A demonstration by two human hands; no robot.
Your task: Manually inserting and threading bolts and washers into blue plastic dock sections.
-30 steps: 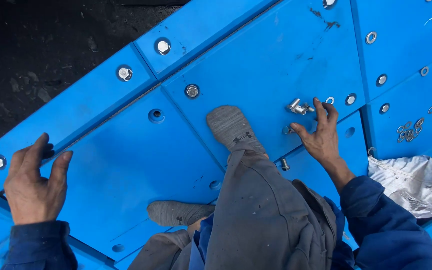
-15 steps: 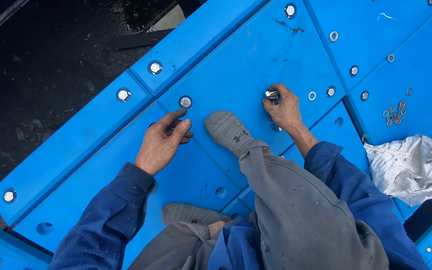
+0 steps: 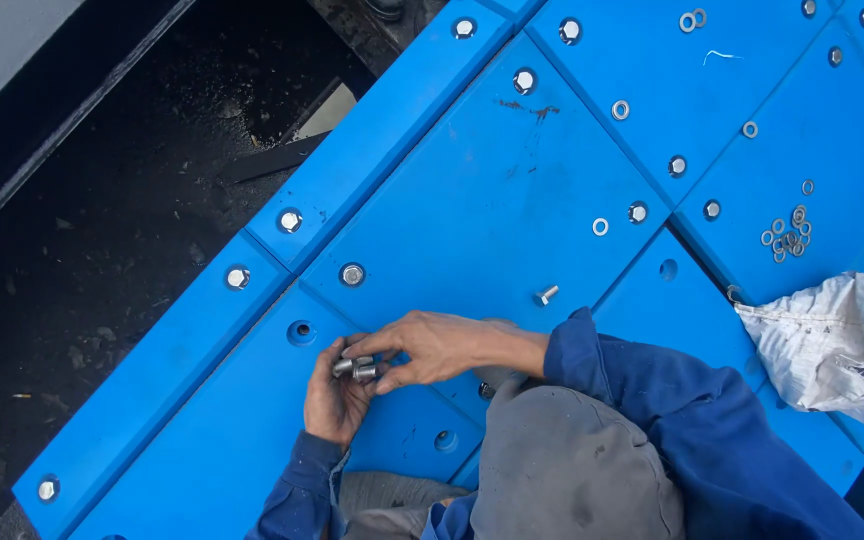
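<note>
Compared with half a second ago, the two hands have been brought together low over the blue panel (image 3: 492, 230): the left hand (image 3: 334, 398), previously spread flat near a seated bolt, is now cupped palm-up, and the right hand (image 3: 430, 346), previously far out at a bolt to the right, is now laid across it. A small cluster of steel bolts (image 3: 356, 368) is held between them, resting in the curled left palm and pinched by the right fingertips. A loose bolt (image 3: 547, 295) is seen lying on the panel just beyond the right wrist. An empty hole (image 3: 301, 330) is found just up-left of the hands, and a seated bolt (image 3: 352, 274) a little farther on. The panel's left edge drops to a dark, littered floor (image 3: 132, 230), so free room lies mainly up and to the right. A scatter of washers (image 3: 788, 232) and a crumpled white bag (image 3: 837, 345) are kept well apart at the right.
</note>
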